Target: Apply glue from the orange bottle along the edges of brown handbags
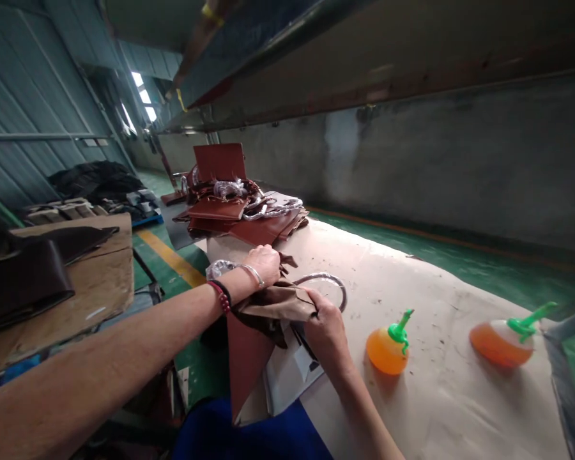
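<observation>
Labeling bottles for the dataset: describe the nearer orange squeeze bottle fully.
The nearer orange squeeze bottle is squat and rounded, translucent plastic by its look, filled with orange liquid. A green nozzle cap with a slanted spout tops it. It stands upright on the paper-covered table, just right of the right hand, untouched.

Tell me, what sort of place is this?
Probably a leather-goods workshop in a factory shed. A pile of reddish-brown leather bag pieces sits on the paper-covered workbench, two orange squeeze bottles with green nozzles stand nearby, and both hands work a brown leather piece.
</observation>
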Action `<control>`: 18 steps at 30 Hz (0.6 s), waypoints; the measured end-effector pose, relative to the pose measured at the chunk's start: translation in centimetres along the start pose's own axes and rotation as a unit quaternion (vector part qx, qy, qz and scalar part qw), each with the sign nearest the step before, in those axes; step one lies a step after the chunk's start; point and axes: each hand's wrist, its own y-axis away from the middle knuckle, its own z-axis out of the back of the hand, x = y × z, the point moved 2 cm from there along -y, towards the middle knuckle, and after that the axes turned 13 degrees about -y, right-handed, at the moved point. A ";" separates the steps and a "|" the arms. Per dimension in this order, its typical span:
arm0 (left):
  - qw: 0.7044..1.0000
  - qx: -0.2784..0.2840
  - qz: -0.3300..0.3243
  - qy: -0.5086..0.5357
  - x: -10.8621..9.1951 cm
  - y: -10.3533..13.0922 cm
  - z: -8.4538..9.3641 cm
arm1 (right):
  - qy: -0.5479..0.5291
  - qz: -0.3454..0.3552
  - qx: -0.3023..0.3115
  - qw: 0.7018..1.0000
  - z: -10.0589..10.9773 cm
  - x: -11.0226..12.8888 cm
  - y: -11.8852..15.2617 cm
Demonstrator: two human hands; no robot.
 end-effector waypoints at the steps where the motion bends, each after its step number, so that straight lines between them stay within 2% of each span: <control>1: 1.000 0.011 -0.015 0.018 0.0 -0.2 -0.2 | -0.010 0.001 0.007 1.000 0.1 -0.1 -0.4; 6: 0.992 0.058 -0.067 0.095 0.5 -1.4 -1.4 | -0.045 -0.006 0.018 0.999 0.3 -0.5 -2.5; 9: 0.988 0.070 -0.080 0.109 0.9 -1.9 -2.2 | -0.055 -0.017 0.015 0.998 0.2 -1.0 -3.9; 13: 0.978 0.122 -0.113 0.124 1.1 -2.4 -3.2 | -0.065 -0.037 0.024 0.997 0.1 -2.3 -5.8; 16: 0.969 0.160 -0.152 0.113 0.7 -2.3 -3.4 | -0.086 -0.044 0.040 0.995 0.2 -3.3 -6.9; 18: 0.969 0.154 -0.181 0.074 0.0 -2.0 -3.2 | -0.104 -0.044 0.046 0.993 0.3 -3.8 -7.4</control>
